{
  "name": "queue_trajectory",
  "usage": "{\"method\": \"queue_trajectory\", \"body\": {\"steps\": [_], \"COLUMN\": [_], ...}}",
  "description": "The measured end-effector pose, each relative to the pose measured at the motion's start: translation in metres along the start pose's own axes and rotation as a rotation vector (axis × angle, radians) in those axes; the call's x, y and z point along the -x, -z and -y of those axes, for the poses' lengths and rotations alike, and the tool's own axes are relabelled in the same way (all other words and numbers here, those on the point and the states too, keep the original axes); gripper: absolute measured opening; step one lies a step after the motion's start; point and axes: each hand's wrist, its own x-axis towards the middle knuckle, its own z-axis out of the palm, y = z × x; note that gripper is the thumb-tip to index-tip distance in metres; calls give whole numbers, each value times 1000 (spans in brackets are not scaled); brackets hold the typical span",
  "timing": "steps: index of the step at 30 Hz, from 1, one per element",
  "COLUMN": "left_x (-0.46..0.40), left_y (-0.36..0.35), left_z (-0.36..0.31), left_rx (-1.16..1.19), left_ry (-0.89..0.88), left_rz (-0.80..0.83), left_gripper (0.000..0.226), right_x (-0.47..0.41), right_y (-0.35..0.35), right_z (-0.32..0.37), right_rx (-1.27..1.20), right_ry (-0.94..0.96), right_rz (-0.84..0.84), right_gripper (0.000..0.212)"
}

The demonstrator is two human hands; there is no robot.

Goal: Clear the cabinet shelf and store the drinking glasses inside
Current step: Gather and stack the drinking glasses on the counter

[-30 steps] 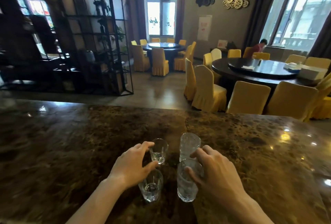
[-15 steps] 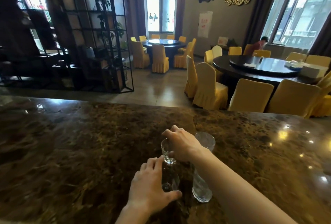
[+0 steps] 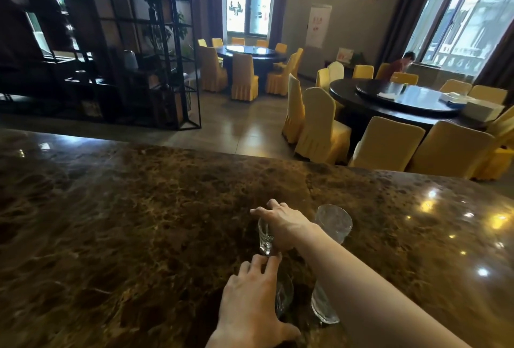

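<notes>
We are gathering the drinking glasses off the marble counter (image 3: 139,222) at lower centre of the frame, right hand (image 3: 281,225) clasped over the far small glass (image 3: 264,236), left hand (image 3: 250,300) cupping the near small glass (image 3: 283,295), so next we probably lift both level toward a cabinet that is out of sight.

Your left hand (image 3: 250,300) and right hand (image 3: 283,225) are bare, without rings, watch or gloves; your right forearm (image 3: 375,286) shows no sleeve up to the frame's edge.
</notes>
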Motion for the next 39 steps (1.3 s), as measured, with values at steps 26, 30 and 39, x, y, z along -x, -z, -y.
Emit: {"method": "queue_trajectory", "body": {"steps": [26,30,39], "left_x": [20,48,136], "left_y": [13,38,80], "left_z": [10,20,38], "left_rx": [156,175,156], "left_ry": [-21,-43,-100], "left_rz": [-132,-192,-248], "left_gripper": [74,75,79], "right_x": [38,83,227], "right_y": [33,69,76], "right_z": [4,19,59], "right_rx": [-18,-47,-59], "right_ry": [46,49,44], "right_rz": [-235,-320,-392], "right_gripper": [82,83,91]}}
